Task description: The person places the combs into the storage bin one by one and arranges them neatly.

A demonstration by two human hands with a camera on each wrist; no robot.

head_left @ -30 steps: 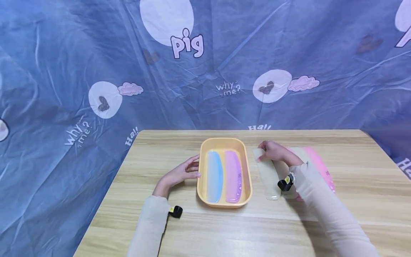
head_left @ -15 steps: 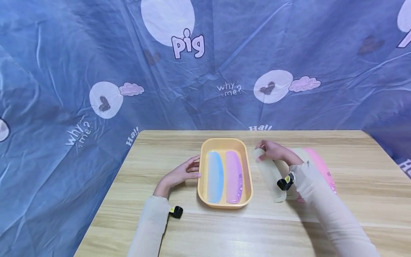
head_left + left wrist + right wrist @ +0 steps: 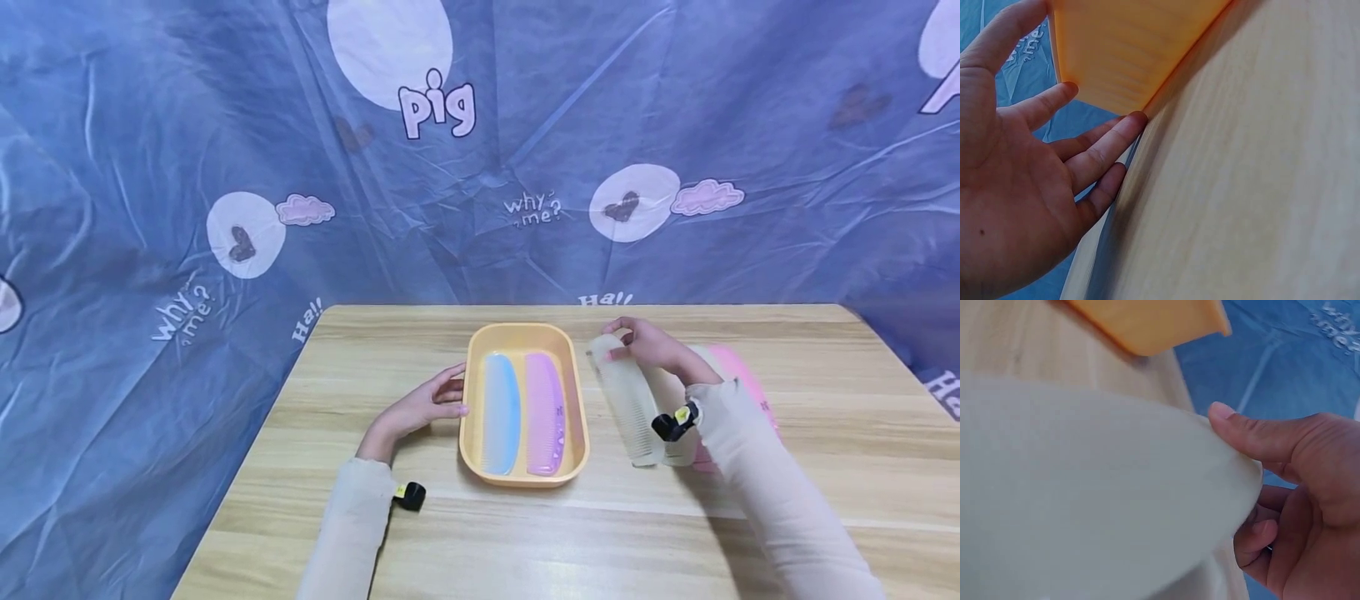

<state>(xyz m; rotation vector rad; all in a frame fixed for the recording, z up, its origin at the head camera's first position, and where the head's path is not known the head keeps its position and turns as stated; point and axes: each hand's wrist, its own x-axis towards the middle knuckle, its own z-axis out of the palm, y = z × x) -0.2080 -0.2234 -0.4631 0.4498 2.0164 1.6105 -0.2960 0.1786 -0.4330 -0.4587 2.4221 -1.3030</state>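
Observation:
My left hand point(image 3: 420, 408) rests at the left side of a yellow-orange tray point(image 3: 525, 481); in the left wrist view its fairly straight fingers touch the tray's outer wall point(image 3: 1129, 50). Inside the tray lie a blue comb point(image 3: 512, 417) and, to its right, a pinkish-purple comb point(image 3: 546, 408), side by side. Just right of the tray, my right hand point(image 3: 648, 343) pinches the far end of a pale cream comb point(image 3: 626, 400) between thumb and fingers. That comb slants, its teeth towards the tray, and fills much of the right wrist view.
Beyond the held comb, partly under the right forearm, lie another pale comb point(image 3: 678, 454) and a pink comb point(image 3: 738, 375). The wooden table point(image 3: 495, 550) ends at the back against a blue printed cloth point(image 3: 480, 250). Each wrist wears a small black camera.
The pale comb's near end has swung right and then back a little left, and its face has turned. The right hand has shifted slightly away from me. The left hand and tray stay put.

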